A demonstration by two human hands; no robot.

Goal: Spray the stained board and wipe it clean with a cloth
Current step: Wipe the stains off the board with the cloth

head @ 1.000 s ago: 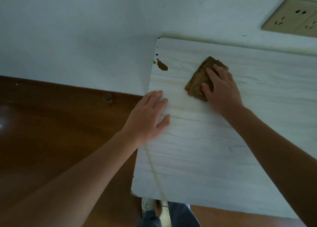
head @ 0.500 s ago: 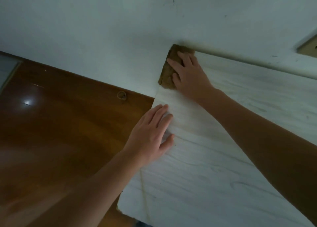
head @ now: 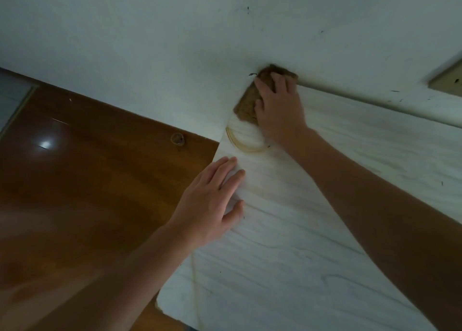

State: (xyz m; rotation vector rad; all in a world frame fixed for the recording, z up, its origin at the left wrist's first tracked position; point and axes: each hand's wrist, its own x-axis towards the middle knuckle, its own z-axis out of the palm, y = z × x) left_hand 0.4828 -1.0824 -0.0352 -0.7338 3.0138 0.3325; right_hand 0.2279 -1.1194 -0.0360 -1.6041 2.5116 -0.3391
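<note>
A white wood-grain board (head: 312, 243) leans against the pale wall. My right hand (head: 278, 106) presses a brown cloth (head: 246, 106) onto the board's top left corner, fingers spread over it; the cloth's upper edge touches the wall. Just below the cloth a curved yellowish-brown smear (head: 246, 143) marks the board, and a thin yellowish streak (head: 196, 285) runs down near the left edge. My left hand (head: 212, 200) lies flat and open on the board's left edge, holding nothing. No spray bottle is in view.
A glossy brown wooden floor (head: 75, 193) fills the left, with a small round fitting (head: 177, 139) near the wall base. A beige wall socket (head: 447, 81) sits at the right edge. The pale wall (head: 150, 43) has small dark specks.
My right hand slid the cloth from mid-board up to the top left corner, covering the brown stain there. A curved smear now shows below the cloth. My left hand stayed flat on the edge.
</note>
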